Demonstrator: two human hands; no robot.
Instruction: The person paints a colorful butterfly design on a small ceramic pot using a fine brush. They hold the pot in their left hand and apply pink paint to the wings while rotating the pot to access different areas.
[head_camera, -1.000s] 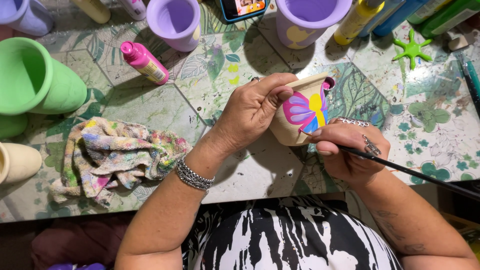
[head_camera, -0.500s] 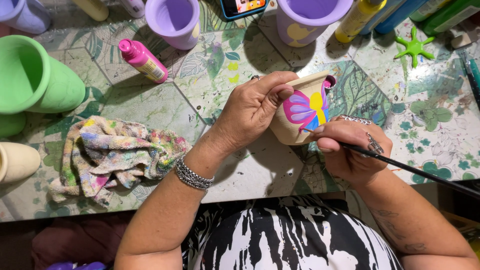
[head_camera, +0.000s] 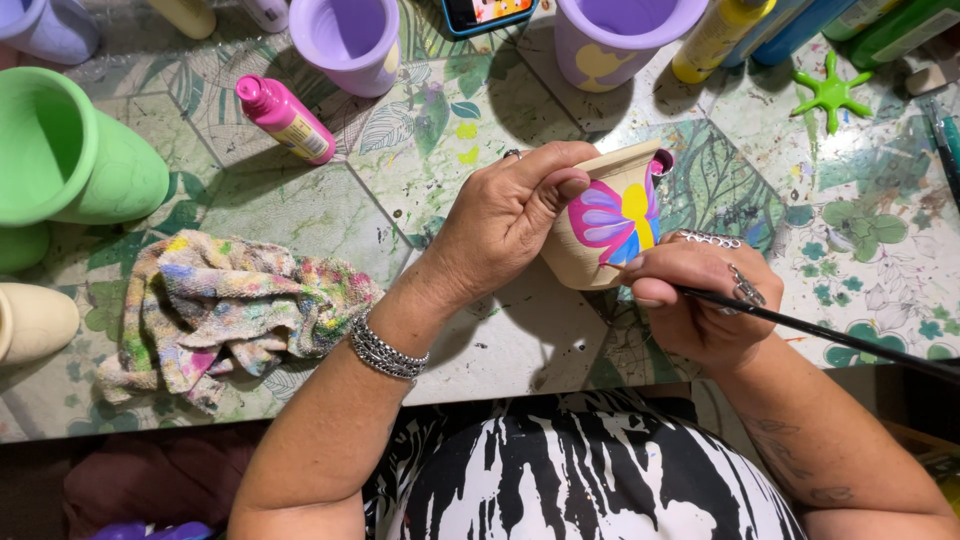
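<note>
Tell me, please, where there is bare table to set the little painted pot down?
Bare tabletop lies between the pink paint bottle, the stained rag and the left hand. The back edge is crowded with lilac cups and paint bottles.

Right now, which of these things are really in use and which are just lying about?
In use:
left hand holding the pot
right hand holding the brush

Lying about:
rag
pink bottle
green pot
two purple pots
green star

Bright, even light from above; soft shadows fall toward the person on the worktop (head_camera: 300, 215). The picture is sharp, without glare.
</note>
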